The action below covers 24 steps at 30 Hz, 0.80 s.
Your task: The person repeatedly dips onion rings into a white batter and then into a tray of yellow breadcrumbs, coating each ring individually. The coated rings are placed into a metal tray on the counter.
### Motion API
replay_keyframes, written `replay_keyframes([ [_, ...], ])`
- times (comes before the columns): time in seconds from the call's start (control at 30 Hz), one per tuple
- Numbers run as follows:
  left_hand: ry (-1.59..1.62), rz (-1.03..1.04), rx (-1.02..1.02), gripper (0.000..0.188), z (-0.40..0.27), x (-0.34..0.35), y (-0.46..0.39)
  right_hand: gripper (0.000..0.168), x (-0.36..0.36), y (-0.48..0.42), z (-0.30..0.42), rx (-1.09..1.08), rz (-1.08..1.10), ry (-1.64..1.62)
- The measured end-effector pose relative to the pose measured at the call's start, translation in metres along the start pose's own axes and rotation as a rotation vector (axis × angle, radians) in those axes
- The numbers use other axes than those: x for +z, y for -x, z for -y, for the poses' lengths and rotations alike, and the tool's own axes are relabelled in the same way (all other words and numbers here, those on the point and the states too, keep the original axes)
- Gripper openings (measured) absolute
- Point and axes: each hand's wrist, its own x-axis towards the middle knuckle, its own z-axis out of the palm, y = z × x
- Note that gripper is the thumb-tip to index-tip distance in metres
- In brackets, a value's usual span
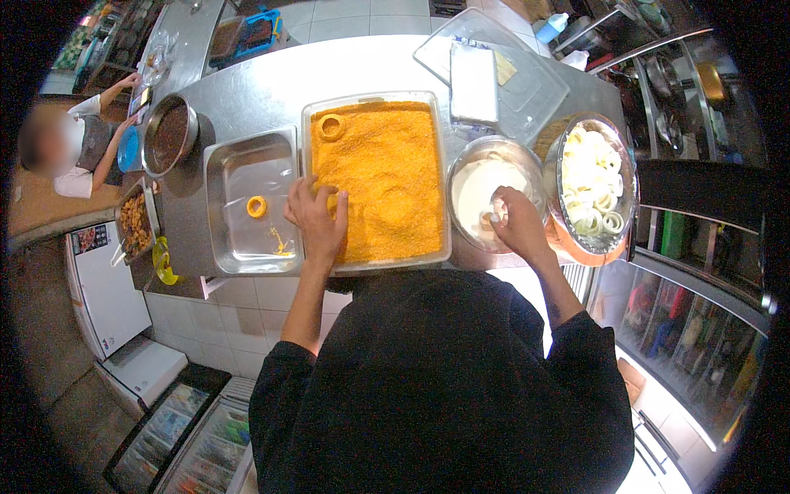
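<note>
My left hand [318,216] hovers over the left rim of a plastic tub of orange breadcrumbs [382,179], its fingers apart with nothing in them. One crumbed onion ring [331,127] lies in the tub's far left corner. Another crumbed ring [256,207] rests in the steel pan [231,185] to the left. Over a steel bowl of pale batter [475,179], my right hand [518,219] pinches a wet, batter-coated onion ring [497,213], partly hidden by the fingers. Raw onion rings [589,179] fill a steel bowl [558,191] at the far right.
Behind the batter bowl lie a clear plastic lid [537,92] and a white package [474,83]. To the left stand a deep steel pot [170,136], a tray of browned food [136,219] and a yellow dish [163,259]. Another person [92,142] is at the table's left end.
</note>
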Motion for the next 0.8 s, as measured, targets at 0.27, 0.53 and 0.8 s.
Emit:
replay_keyframes([
  [0.27,0.034,0.14,0.315,0.047,-0.053,0.036,-0.008,0.035,0.0,0.008,0.008,0.023,0.11,-0.018],
  [0.53,-0.092,0.375,0.388,0.046,-0.072,0.061,-0.003,0.04,-0.007,0.008,0.002,0.03,0.142,0.032],
  [0.8,-0.054,0.579,0.208,0.031,-0.042,0.02,0.004,0.03,0.001,0.016,-0.002,0.057,0.196,0.011],
])
